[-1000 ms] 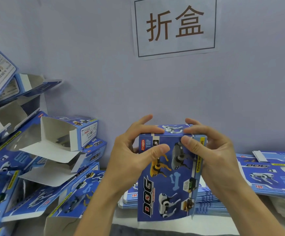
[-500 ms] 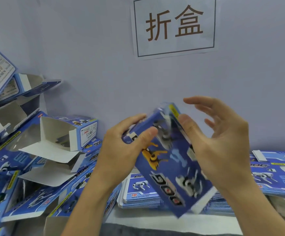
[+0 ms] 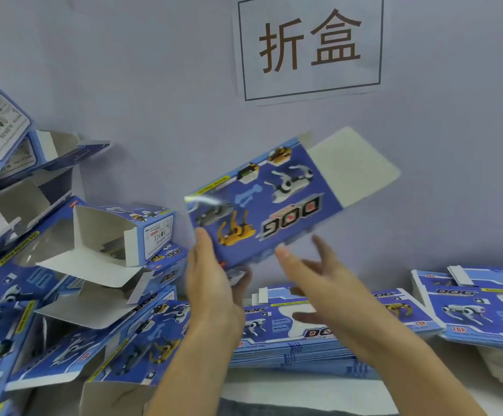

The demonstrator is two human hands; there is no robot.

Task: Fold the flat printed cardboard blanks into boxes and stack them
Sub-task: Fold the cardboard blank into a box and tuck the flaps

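A blue printed cardboard box with robot-dog pictures (image 3: 262, 202) is held up in the air in front of the pale wall, tilted so its long axis rises from lower left to upper right. Its glossy printed face is turned toward the camera, with the word "DOG" upside down, and a plain grey-white unprinted flap (image 3: 353, 166) stands open at its upper right end. The box's lower left end sits in the left hand (image 3: 211, 283): the thumb lies on the printed face near the lower left corner and the fingers (image 3: 241, 280) curl round behind the bottom edge, gripping it. The right hand (image 3: 319, 283) is just below and to the right of the box, its fingers spread and loose, holding nothing; it is blurred, and whether the fingertips touch the box's lower edge cannot be told.

Below the hands, on the white tabletop (image 3: 304, 391), lies a thick stack of flat blue printed cardboard blanks (image 3: 289, 340), and a second stack of flat blanks (image 3: 478, 310) lies to the far right. On the left, a heap of folded blue boxes with open white flaps (image 3: 94, 265) leans against the wall, crowding that side. A white paper sign with two large brown characters (image 3: 308, 43) hangs on the wall above. Open room remains above and to the right of the held box.
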